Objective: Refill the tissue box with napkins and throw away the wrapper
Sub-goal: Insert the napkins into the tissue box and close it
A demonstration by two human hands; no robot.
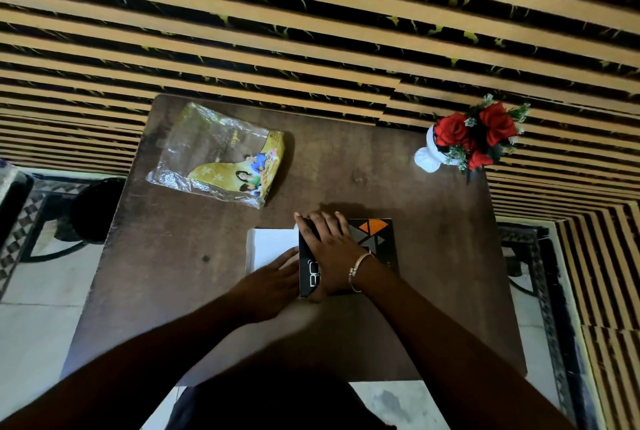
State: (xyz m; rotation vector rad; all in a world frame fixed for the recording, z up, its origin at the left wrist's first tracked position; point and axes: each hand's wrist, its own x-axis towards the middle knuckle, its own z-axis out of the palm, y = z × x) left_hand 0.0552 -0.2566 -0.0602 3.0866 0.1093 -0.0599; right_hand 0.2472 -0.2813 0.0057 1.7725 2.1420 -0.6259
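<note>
A black tissue box [379, 239] with orange triangle print lies near the middle of the brown table [433, 291]. My right hand [329, 253] lies flat on top of the box, fingers spread, a bracelet on the wrist. A white stack of napkins [268, 244] sticks out of the box's left end. My left hand [273, 282] rests flat against the napkins beside the box. The empty clear-and-yellow plastic wrapper [218, 156] lies at the far left of the table, apart from both hands.
A white vase with red artificial roses [467, 139] stands at the table's far right corner. A dark round bin [93, 210] sits on the tiled floor left of the table. A striped wall runs behind and to the right.
</note>
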